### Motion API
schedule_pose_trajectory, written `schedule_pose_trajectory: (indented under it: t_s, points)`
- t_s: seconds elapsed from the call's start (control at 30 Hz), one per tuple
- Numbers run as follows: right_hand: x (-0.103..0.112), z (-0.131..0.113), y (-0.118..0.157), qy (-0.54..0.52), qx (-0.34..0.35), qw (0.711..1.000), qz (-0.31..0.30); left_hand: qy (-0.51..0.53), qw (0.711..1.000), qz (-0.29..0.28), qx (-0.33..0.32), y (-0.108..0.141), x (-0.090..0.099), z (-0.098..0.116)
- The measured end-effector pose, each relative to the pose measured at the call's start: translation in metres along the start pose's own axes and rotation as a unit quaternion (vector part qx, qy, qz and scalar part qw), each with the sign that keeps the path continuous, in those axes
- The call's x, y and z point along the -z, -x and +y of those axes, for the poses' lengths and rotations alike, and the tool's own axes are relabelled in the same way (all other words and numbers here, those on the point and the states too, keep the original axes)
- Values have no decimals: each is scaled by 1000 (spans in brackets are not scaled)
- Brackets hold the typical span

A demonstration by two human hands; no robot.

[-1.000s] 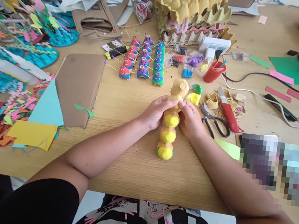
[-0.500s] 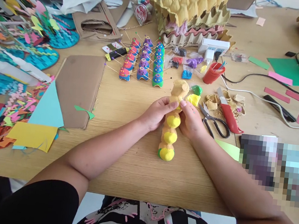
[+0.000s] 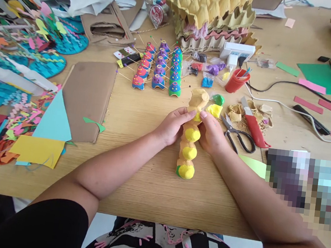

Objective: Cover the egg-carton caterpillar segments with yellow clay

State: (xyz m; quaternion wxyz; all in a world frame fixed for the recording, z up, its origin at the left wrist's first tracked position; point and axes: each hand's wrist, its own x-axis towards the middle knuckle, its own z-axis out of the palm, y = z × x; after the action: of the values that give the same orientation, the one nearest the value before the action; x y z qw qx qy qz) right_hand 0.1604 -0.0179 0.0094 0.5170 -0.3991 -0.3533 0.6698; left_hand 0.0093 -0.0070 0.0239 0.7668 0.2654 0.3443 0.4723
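Note:
An egg-carton strip (image 3: 189, 144) stands out over the table, its lower bumps covered in yellow clay and its top bump bare tan. Green clay shows at its lower left edge. My left hand (image 3: 175, 125) grips the strip from the left, thumb on the front near an upper yellow bump. From the right, my right hand (image 3: 211, 132) holds it with the thumb on the same bump. The other fingers are partly hidden behind the strip. Yellow clay (image 3: 214, 110) and green clay (image 3: 218, 99) lie just beyond my right hand.
Black-handled scissors (image 3: 237, 135) and a red-handled knife (image 3: 255, 126) lie right of my hands. Painted carton strips (image 3: 160, 65) stand behind, near a red cup (image 3: 236, 80), a power strip (image 3: 237, 51) and stacked egg trays (image 3: 208, 13). Cardboard (image 3: 87, 99) lies left.
Both thumbs remain on the upper yellow bump, with more yellow showing between them. The strip's lower end has shifted slightly to the right.

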Motion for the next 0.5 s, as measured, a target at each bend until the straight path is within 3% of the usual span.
schedule_pose_trajectory:
  t_s: [0.5]
  points:
    - [1, 2, -1, -5, -4, 1000, 8, 12, 1000, 1, -23, 2, -4, -2]
